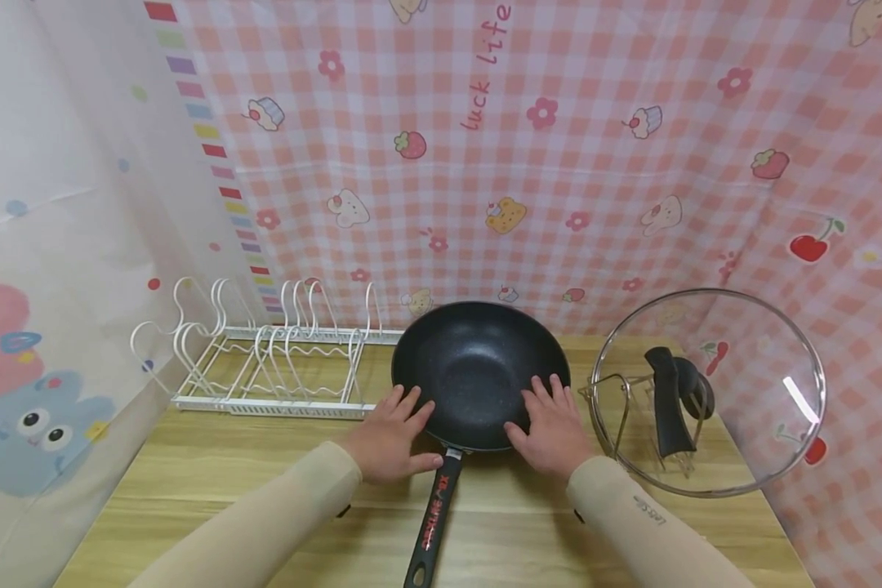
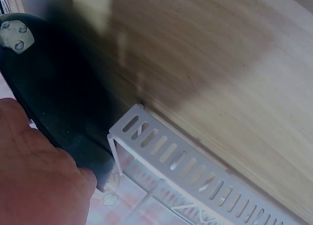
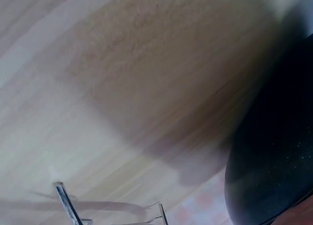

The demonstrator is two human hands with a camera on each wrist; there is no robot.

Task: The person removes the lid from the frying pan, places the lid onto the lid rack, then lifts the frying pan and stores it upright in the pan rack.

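Note:
A black frying pan [image 1: 478,367] sits on the wooden table, its inside facing up and its black handle [image 1: 438,514] towards me. My left hand [image 1: 389,437] lies over the pan's near left rim with fingers spread, the thumb beside the base of the handle. Over the near right rim rests my right hand [image 1: 554,426], its fingers reaching onto the inner wall. Both hands have fairly straight fingers. In the left wrist view, the back of the left hand [image 2: 41,171] is against the pan's edge; the right wrist view shows mostly the pan's outer side [image 3: 274,142].
A white wire rack [image 1: 279,406] stands left of the pan, close to its rim. On the right, a glass lid [image 1: 750,384] with a black handle leans upright in a metal stand [image 1: 619,416]. Printed cloth [image 1: 441,188] hangs behind the table [image 1: 265,457].

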